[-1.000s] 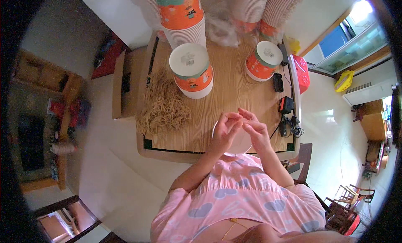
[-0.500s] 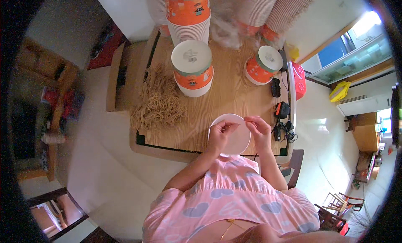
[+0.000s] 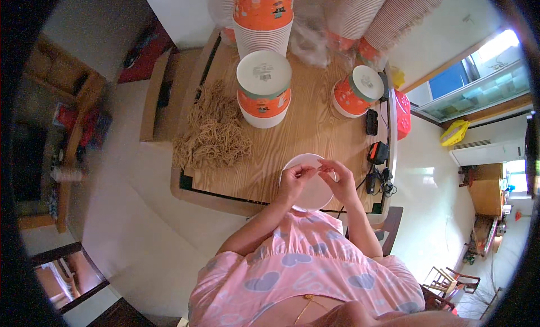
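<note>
In front of my body, at the table's near edge, is a round white paper tub (image 3: pixel 313 198) seen from above. Over it both hands meet with their fingers pinched. My left hand (image 3: pixel 293 182) is closed at the left part of the rim, thumb and forefinger together. From the right, my right hand (image 3: pixel 340 183) comes in with its fingertips pinched close to the left ones. Whatever lies between the fingertips is too small to make out. A tangled heap of brown twine-like strands (image 3: pixel 212 133) rests on the table to the left.
Upside-down orange and white tubs (image 3: pixel 264 93) stand past the strands, and another pair (image 3: pixel 355 93) is at the right. Tall tub stacks (image 3: pixel 263 23) line the back with clear plastic wrap (image 3: pixel 309 43). A black charger with cables (image 3: pixel 379 152) lies along the right table edge.
My right hand has moved left, bringing its fingertips up to those of my left hand. The view has shifted slightly.
</note>
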The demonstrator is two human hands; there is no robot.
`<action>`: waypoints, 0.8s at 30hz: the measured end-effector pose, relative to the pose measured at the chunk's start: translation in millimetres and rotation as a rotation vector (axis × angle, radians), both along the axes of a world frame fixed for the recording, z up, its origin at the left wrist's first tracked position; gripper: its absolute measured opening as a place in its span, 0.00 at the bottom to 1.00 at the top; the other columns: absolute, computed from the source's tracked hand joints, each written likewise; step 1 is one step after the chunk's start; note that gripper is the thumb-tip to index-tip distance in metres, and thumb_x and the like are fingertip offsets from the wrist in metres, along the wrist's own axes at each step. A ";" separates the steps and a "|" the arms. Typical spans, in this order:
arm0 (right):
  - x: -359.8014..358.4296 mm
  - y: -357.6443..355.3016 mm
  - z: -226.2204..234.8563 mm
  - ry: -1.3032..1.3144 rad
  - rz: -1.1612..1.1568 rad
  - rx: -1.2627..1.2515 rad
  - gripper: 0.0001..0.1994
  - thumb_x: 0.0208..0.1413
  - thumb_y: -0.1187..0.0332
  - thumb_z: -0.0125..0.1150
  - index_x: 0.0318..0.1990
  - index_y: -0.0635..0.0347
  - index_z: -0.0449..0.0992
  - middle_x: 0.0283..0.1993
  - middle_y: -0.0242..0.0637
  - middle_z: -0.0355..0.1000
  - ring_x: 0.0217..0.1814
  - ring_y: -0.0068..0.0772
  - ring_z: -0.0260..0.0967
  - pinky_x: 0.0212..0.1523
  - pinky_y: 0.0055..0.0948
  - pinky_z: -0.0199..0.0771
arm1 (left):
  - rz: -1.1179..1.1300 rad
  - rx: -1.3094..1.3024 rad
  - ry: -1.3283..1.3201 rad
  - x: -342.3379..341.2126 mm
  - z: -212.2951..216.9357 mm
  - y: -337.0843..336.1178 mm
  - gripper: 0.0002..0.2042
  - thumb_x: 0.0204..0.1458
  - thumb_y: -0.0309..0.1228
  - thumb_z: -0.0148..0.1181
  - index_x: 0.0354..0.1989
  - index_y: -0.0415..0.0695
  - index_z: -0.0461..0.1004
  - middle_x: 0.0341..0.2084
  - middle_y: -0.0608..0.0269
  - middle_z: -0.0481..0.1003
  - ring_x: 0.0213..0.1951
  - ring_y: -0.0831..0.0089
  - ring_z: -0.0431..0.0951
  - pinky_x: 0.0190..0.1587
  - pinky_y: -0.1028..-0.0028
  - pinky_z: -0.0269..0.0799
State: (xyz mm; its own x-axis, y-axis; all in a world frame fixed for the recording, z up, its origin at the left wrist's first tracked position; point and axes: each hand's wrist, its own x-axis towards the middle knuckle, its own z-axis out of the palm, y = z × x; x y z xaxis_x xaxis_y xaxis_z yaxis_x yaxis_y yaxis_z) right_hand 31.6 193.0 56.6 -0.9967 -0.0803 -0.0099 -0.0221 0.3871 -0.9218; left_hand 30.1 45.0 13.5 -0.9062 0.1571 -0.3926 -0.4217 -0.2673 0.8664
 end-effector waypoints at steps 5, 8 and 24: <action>-2.6 9.1 -3.0 0.056 0.078 0.050 0.06 0.46 0.77 0.59 0.34 0.62 0.74 0.33 0.36 0.72 0.37 0.29 0.69 0.38 0.26 0.69 | -0.061 -0.032 -0.038 -2.2 6.0 -2.0 0.08 0.46 0.33 0.61 0.29 0.41 0.76 0.21 0.70 0.73 0.24 0.84 0.70 0.29 0.82 0.66; -3.4 8.3 -3.0 0.081 0.082 0.111 0.05 0.47 0.77 0.57 0.33 0.63 0.74 0.32 0.38 0.72 0.36 0.33 0.69 0.37 0.28 0.69 | -0.042 -0.037 0.017 -0.4 6.0 -0.2 0.08 0.46 0.33 0.61 0.28 0.41 0.75 0.21 0.70 0.73 0.24 0.84 0.70 0.28 0.82 0.66; -28.8 8.9 -36.9 0.247 0.041 0.500 0.14 0.45 0.73 0.56 0.42 0.55 0.73 0.27 0.39 0.66 0.30 0.38 0.65 0.34 0.31 0.67 | 0.155 -0.241 0.165 -4.7 -60.7 17.2 0.07 0.44 0.29 0.60 0.27 0.37 0.76 0.21 0.65 0.75 0.24 0.79 0.72 0.29 0.78 0.68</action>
State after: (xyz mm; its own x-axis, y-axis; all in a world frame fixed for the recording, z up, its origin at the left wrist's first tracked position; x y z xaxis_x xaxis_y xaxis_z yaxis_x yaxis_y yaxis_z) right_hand 2.9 201.9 19.7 -0.9704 -0.1648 0.1768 -0.2385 0.7704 -0.5912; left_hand 25.5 62.2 -47.2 -0.9664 -0.0671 -0.2480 -0.2410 -0.0967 0.9657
